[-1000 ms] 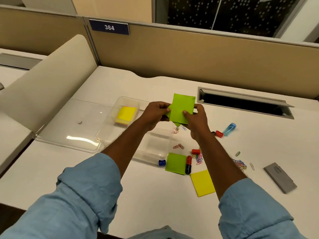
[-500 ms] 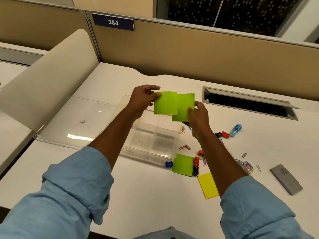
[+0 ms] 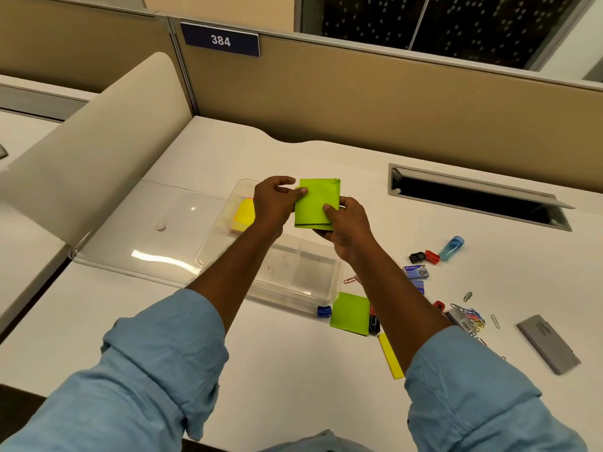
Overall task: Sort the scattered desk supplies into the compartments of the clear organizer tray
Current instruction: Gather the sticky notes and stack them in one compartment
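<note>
Green sticky notes sit pinched between the left hand and right hand, thumbs on top, above the clear organizer tray. I read "384" on the blue partition sign. Loose paper clips crowd the right side, and bare desk lies open towards its near edge.

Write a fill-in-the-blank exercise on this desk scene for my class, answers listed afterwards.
The left hand and right hand together hold ____ sticky notes.
The partition sign reads ____.
The pad inside the clear organizer tray is mainly ____.
The coloured paper clips lie on the desk to the tray's ____.
Answers: green; 384; yellow; right.
</note>
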`<state>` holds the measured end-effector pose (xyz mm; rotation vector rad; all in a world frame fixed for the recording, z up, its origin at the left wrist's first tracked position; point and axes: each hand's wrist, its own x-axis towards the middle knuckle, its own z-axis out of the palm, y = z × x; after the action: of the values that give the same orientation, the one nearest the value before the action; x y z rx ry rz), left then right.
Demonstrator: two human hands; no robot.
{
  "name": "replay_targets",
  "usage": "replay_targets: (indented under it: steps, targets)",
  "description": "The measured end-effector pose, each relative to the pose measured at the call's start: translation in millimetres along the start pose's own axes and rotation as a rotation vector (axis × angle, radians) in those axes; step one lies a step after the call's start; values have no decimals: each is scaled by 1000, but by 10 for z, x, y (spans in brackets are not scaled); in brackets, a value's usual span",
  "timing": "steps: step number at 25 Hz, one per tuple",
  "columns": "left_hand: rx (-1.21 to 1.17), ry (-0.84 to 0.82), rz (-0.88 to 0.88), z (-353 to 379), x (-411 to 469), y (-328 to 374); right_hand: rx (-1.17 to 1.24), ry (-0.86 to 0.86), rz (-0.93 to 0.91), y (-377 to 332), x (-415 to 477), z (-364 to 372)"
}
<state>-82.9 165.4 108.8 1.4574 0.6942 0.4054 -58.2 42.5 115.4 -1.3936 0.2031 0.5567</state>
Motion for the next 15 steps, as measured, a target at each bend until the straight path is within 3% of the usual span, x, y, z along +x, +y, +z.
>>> replay_targets:
  steps: [2,6,11,15]
  targets:
    - [6,16,-29,-61,38,19,41,-3,38,2,25,88]
    - [-63,-119,-108,-302,172,115,60,26,51,24,115,319]
    - [25,-66,-87,-679,441,176,-489,91,-103,78,315,630]
    - [97,-50,-82,-955,714,132,-620,16,-208,89,472,901]
